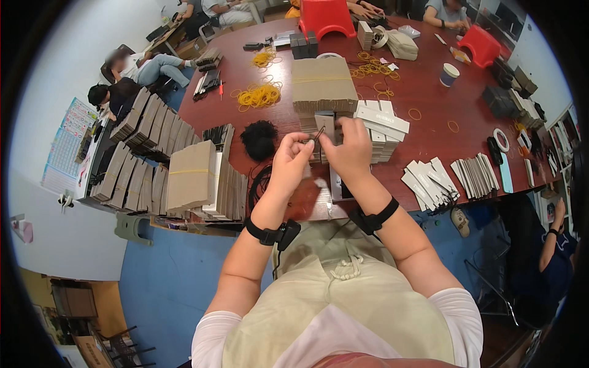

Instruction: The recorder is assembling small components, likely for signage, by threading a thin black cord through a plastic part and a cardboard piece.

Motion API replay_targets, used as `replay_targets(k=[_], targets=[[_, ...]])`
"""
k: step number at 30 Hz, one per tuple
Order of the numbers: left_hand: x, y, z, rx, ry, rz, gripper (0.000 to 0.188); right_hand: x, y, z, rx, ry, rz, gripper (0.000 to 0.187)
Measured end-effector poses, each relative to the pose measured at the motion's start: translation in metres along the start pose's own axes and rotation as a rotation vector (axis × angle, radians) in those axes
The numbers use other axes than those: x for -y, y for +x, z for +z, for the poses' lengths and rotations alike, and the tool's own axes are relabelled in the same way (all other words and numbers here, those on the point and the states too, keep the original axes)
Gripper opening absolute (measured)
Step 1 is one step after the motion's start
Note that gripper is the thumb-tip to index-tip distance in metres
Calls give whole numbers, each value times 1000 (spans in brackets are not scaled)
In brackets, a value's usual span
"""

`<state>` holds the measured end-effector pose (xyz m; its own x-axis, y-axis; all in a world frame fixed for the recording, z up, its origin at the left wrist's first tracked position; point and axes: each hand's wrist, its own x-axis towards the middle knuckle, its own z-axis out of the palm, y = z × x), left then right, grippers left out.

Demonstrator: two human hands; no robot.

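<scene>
The paper cup stands far off on the right of the red-brown table; I cannot tell what is in it. The left hand is pinched narrow on a thin dark string. The string is up between the two hands, over the table. The right hand is curled near it, but I cannot tell if it holds on. A tall pile of brown cards blocks the way just past the hands. White boxes sit right of it. A black fuzzy bundle lies on the left, near yellow rubber bands.
</scene>
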<state>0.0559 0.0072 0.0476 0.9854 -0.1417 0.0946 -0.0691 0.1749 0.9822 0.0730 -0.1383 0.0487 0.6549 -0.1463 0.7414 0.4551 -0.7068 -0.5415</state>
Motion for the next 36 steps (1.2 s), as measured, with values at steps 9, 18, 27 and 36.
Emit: replay_targets(k=[9,18,27,36], targets=[[5,-16,-5,-24,96,-12,12,-10,-5,-17,-173,-69,-193,21],[-6,-30,-2,10,67,-31,11,3,-6,-35,-197,5,-249,18],[-9,-38,-2,83,35,10,11,1,-10,-48,445,513,34,16],[-1,-45,-7,167,125,-2,15,6,9,-27,524,823,585,18]])
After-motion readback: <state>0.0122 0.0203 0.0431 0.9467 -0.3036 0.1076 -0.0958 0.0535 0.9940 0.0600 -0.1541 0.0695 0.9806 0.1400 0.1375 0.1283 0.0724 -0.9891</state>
